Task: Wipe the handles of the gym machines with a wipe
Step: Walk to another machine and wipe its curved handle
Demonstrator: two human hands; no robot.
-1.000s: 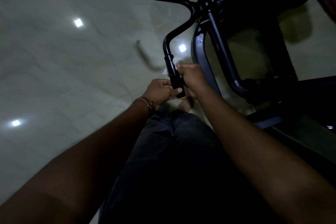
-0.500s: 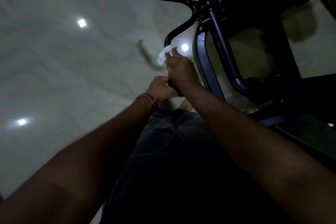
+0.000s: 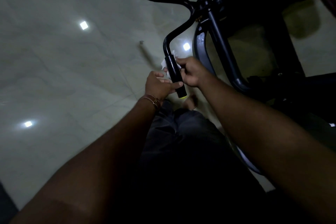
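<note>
Right hand [image 3: 189, 73]: curled round the grip from the right side, holding the wipe against it; the fingers wrap behind the grip and are mostly hidden.
Left hand [image 3: 160, 84]: steadies the lower grip, thumb lying across its front; the other fingers pass behind, so how tightly it holds is hard to tell.
Wipe [image 3: 164, 63]: white, bunched, showing at the grip's upper left edge and a sliver on its right, so it seems to wrap behind the grip under the right hand.
Grip [image 3: 175, 74]: black sleeve on the near end of the bar, tilted, with a yellow end cap [image 3: 183, 97] just below the left thumb.
Bar [image 3: 179, 30]: thin black tube curving up from the grip to a clamp on the frame.
Frame [image 3: 216, 42]: dark machine tubing to the right of the hands, apart from them.
Bracelet [image 3: 154, 100]: on the left wrist.
Floor [image 3: 72, 69]: pale glossy tiles with ceiling-light reflections.
Step in hand: by my reading, rubbing this one grip, wipe at its upper part.
Next move: likely a slide or twist of the wipe along the sleeve toward the cap, which calls for the left hand to shift clear while the bar is kept from swinging.
</note>
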